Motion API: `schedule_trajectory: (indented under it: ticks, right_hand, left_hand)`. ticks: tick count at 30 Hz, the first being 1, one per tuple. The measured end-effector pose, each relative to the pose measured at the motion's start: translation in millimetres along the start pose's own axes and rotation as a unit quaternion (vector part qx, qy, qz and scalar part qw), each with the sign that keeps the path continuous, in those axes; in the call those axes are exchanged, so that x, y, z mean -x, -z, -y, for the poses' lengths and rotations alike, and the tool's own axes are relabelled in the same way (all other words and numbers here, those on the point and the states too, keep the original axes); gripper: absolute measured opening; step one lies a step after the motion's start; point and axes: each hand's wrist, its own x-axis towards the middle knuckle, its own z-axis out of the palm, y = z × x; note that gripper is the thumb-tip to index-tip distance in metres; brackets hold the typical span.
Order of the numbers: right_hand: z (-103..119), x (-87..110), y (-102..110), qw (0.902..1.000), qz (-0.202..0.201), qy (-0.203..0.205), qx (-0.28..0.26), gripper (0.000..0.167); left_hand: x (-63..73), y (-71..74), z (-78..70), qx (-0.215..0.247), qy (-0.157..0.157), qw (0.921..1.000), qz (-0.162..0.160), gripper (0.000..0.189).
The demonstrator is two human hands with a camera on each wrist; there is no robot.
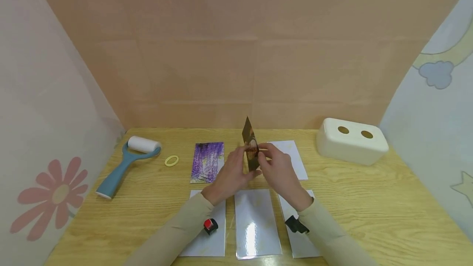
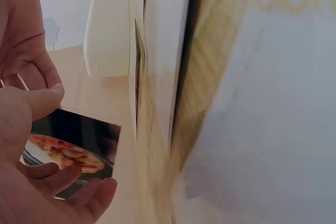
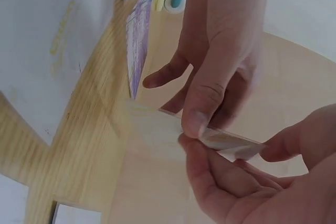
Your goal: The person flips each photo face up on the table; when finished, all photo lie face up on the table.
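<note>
Both hands hold a picture card (image 1: 248,132) upright above the table, and the head view sees it nearly edge-on. Its printed side (image 2: 79,145) has a dark ground with a dish of orange-red food. My left hand (image 1: 234,168) pinches the card between thumb and fingers from the left. From the other side, my right hand (image 1: 278,167) grips its near edge with thumb and fingertips. The right wrist view shows the card's pale back (image 3: 163,129) between the two hands. Behind the left hand lies a card with a purple picture (image 1: 207,161).
White cards (image 1: 256,221) lie in a row at the front, partly under the forearms; another white card (image 1: 293,157) is behind the right hand. A blue-handled lint roller (image 1: 125,163) and yellow ring (image 1: 171,161) lie left. A white box (image 1: 351,143) with two holes stands right.
</note>
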Motion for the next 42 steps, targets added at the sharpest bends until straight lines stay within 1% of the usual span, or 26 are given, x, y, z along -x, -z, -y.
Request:
schedule_trajectory:
  ticks: [6, 13, 19, 25, 30, 33, 36, 40, 42]
  right_hand:
    - [0.7, 6.4, 6.7, 0.9971, -0.016, -0.016, -0.073, 0.030]
    - [0.0, 10.0, 10.2, 0.9938, -0.028, -0.017, -0.106, 0.033]
    - [-2.1, 9.1, 11.4, 0.9937, -0.031, -0.007, -0.107, 0.043]
    - [-2.6, 9.6, 11.9, 0.9931, -0.031, -0.001, -0.113, 0.046]
    - [-2.4, 11.4, 12.0, 0.9936, -0.037, 0.003, -0.107, 0.046]
    - [-2.4, 12.2, 12.4, 0.9939, -0.043, 0.001, -0.102, 0.047]
    - [-2.7, 12.4, 12.7, 0.9936, -0.046, -0.005, -0.103, 0.046]
    - [-3.5, 12.2, 13.0, 0.9928, -0.039, -0.013, -0.113, 0.044]
    - [-4.3, 11.5, 12.9, 0.9936, -0.036, -0.013, -0.106, 0.043]
  left_hand:
    - [2.4, 3.2, 5.0, -0.001, 0.009, 0.9999, -0.010, 0.084]
    - [6.2, 7.3, 6.0, 0.029, 0.058, 0.9978, 0.013, 0.100]
    - [6.8, 10.9, 2.9, 0.052, 0.074, 0.9957, 0.020, 0.105]
    - [4.2, 14.5, 0.8, 0.083, 0.111, 0.9903, 0.008, 0.110]
    - [3.1, 16.4, 0.4, 0.105, 0.132, 0.9856, 0.002, 0.105]
    - [3.7, 16.7, 0.4, 0.111, 0.134, 0.9847, -0.002, 0.100]
    - [4.9, 16.5, 0.5, 0.110, 0.128, 0.9856, -0.010, 0.099]
    - [7.5, 15.8, 1.2, 0.100, 0.127, 0.9865, -0.021, 0.101]
    - [9.0, 15.6, 1.5, 0.094, 0.130, 0.9868, -0.025, 0.100]
